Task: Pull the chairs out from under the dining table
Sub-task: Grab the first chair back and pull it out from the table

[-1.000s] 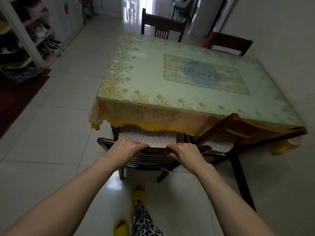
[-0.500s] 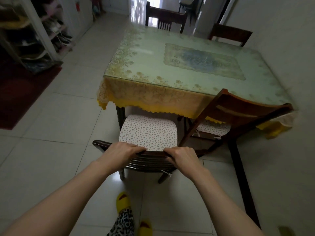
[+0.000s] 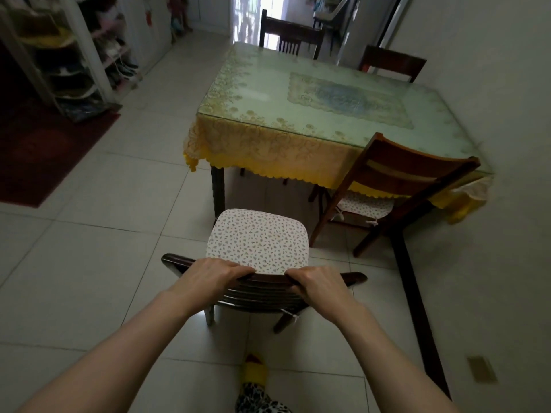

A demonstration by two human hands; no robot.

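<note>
Head view. Near chair (image 3: 262, 290): dark wood, patterned seat cushion (image 3: 258, 241); now stands wholly clear of the dining table (image 3: 298, 93), where a second ago its seat was mostly under the yellow cloth fringe (image 3: 268, 169). Bare floor tile (image 3: 89, 263) now shows between cushion front and table leg (image 3: 217, 189).
Left hand (image 3: 213, 277): grip closed over the top rail of the near chair, fingers (image 3: 238, 268) curled over the front edge; same hold as in the earlier frames.
Right hand (image 3: 317, 283): grip likewise closed on the same rail, just beside the left hand.
Second chair (image 3: 396, 174): at the right of the near side, back tilted against the tabletop edge, cushioned seat partly under the cloth; placing unchanged.
Two far chairs: one (image 3: 290, 34) at the far end, one (image 3: 390, 62) at the far right corner, both close to the table.
Surroundings: wall (image 3: 492, 84) touching the table's right side; dark floor strip (image 3: 417, 293) along it; shelving (image 3: 74, 55) and red rug (image 3: 44, 150) at left, well apart; yellow slipper (image 3: 255, 372) on the floor behind the near chair.
</note>
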